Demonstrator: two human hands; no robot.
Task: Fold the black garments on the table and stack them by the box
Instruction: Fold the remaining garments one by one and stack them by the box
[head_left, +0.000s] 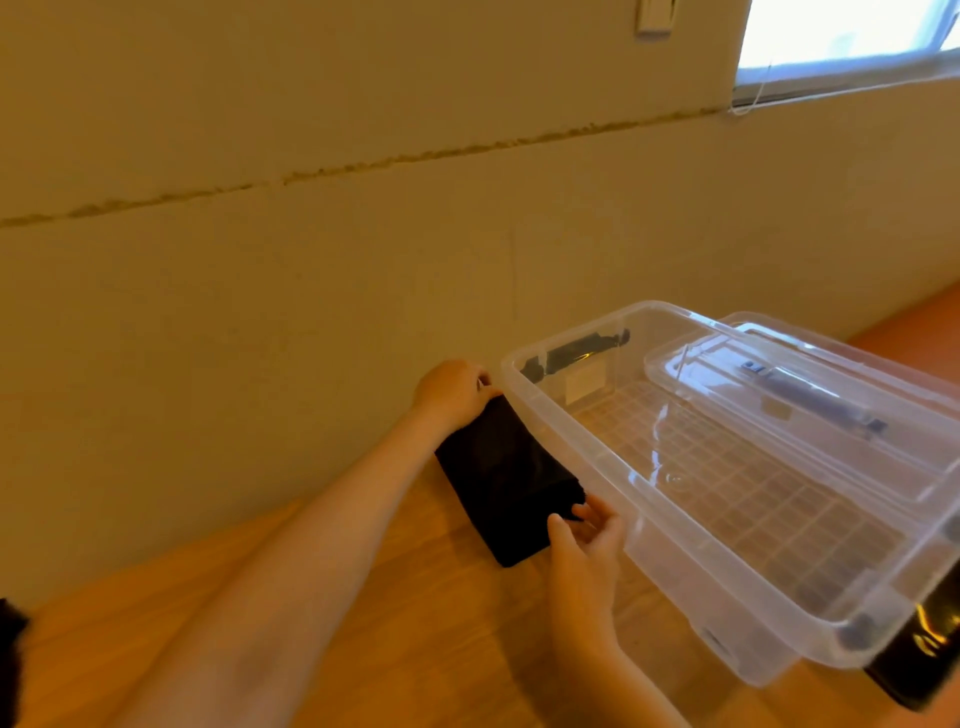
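A folded black garment (506, 480) lies on the wooden table (415, 639), close against the left side of a clear plastic box (691, 551). My left hand (453, 392) grips the garment's far end near the wall, fingers curled over its edge. My right hand (584, 551) holds the near end, thumb and fingers pinching the corner beside the box wall. A bit of black cloth (10, 660) shows at the left edge of the view.
The box is open and holds nothing; its clear lid (810, 410) rests across its far right side. A shiny black object (930, 660) lies at the box's near right corner. A beige wall (363, 260) runs right behind the table.
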